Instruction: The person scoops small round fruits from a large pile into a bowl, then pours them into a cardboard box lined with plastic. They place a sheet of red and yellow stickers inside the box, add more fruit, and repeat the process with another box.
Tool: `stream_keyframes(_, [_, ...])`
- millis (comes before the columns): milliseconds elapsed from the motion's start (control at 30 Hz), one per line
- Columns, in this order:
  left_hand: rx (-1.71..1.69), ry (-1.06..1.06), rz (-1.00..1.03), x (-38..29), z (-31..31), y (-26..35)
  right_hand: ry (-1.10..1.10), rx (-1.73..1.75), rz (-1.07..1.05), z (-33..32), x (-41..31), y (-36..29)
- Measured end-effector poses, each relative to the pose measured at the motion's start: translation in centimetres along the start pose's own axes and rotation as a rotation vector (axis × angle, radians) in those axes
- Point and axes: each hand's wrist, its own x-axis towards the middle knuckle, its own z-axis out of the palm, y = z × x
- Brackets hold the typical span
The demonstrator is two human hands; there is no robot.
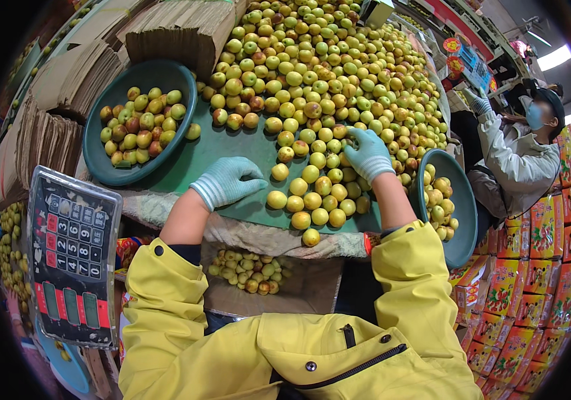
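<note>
A large heap of green and reddish jujube fruits (315, 75) covers the far part of a green table surface (200, 155). My left hand (229, 183), in a pale green knit glove, hovers at the table's near edge beside loose fruits; nothing shows in it and its fingers are apart. My right hand (367, 153), gloved alike, reaches palm down into the heap's near right part, fingertips among the fruits; whether it grips one is hidden. A teal bowl (90, 140) holding jujubes stands at the left, another teal bowl (467, 220) with jujubes at the right.
A scale's keypad panel (73, 257) stands at the left. Stacked folded cardboard (175, 45) lies behind the left bowl. Below the towel-covered table edge (260, 237) is a carton (305, 300) with jujubes. A person (520, 155) in a mask sits at right, near stacked printed boxes (530, 280).
</note>
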Motion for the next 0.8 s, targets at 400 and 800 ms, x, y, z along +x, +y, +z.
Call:
stream_keyframes(400, [0.042,0.063,-0.007,0.3,0.0,-0.5,0.046,-0.067,0.163,0.0,1.3,-1.8])
stream_keyframes(800, [0.072,0.221,0.012,0.8,-0.3,-0.5,-0.625,-0.306,0.03,-1.4,3.7,-6.8])
